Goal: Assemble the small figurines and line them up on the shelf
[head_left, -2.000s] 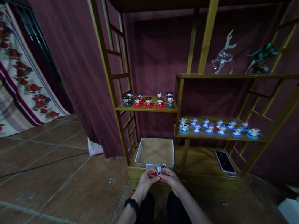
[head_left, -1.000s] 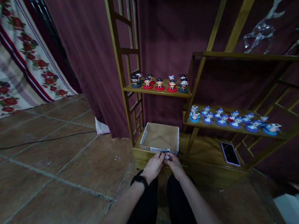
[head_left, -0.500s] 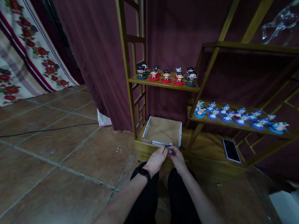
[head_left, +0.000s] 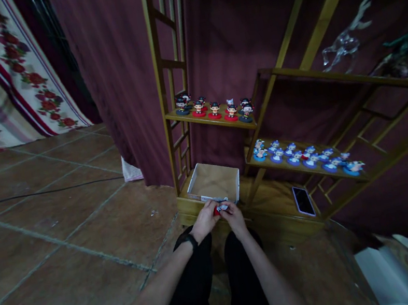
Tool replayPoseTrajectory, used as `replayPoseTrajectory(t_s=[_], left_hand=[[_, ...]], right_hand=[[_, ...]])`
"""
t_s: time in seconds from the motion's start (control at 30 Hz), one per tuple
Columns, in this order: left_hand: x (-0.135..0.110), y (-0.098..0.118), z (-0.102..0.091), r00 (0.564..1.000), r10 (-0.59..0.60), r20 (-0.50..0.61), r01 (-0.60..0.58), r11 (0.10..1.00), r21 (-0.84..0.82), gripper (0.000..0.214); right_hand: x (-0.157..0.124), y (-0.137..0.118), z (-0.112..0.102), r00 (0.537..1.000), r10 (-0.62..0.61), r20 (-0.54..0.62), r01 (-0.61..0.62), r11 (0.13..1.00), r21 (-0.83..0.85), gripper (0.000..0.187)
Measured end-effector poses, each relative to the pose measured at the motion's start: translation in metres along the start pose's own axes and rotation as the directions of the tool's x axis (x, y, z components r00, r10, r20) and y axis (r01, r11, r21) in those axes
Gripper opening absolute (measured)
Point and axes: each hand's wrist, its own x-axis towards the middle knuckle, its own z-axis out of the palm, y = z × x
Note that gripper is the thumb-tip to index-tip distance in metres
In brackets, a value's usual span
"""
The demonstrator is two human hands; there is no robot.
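Between my two hands, just in front of the shelf's lowest board, is a small figurine with a red base and a pale upper part. My left hand closes on its red side. The fingers of my right hand pinch it from the other side and hide part of it. Right behind my fingers stands an open shallow cardboard box; its visible inside is bare brown card. Similar red-based and dark-based figurines stand on the upper left board, and blue and purple ones on the board to the right.
The wooden shelf has a phone lying on its low board. Clear glass-like ornament sits higher up at right. A white box and cloth lie at lower right. A black cable crosses the tiled floor.
The view has shifted to the right. The figurine has turned in my hands, so its red base now shows. Both hands stay together at the box's front edge.
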Motion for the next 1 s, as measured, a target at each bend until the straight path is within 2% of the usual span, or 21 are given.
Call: replayPoseTrajectory(t_s=[0.13,0.33,0.5,0.63,0.8,1.0], left_hand=[[0.0,-0.004,0.004,0.996,-0.063,-0.06,0.056,0.992,-0.115,0.017],[0.001,-0.016,0.01,0.985,-0.149,-0.09,0.114,0.943,-0.314,0.024],[0.004,-0.023,0.013,0.976,-0.218,0.0,0.192,0.862,-0.47,0.026],[0.007,-0.023,0.009,0.944,-0.319,0.08,0.302,0.745,-0.595,0.024],[0.007,-0.018,0.001,0.905,-0.378,0.197,0.401,0.598,-0.694,0.027],[0.006,-0.015,-0.005,0.872,-0.432,0.23,0.44,0.486,-0.755,0.027]], right_hand=[[0.001,0.0,0.0,1.0,-0.013,-0.005,0.013,1.0,-0.014,0.026],[0.002,-0.003,-0.001,1.0,-0.003,0.023,0.003,1.0,0.012,0.024],[0.001,-0.006,0.0,0.999,0.019,0.041,-0.021,0.999,0.038,0.026],[0.001,-0.008,0.001,1.0,0.025,-0.008,-0.024,0.999,0.032,0.03],[0.002,-0.006,0.002,0.999,0.034,0.022,-0.033,0.999,-0.022,0.027],[0.002,-0.005,0.006,0.997,0.064,0.043,-0.067,0.996,0.066,0.025]])
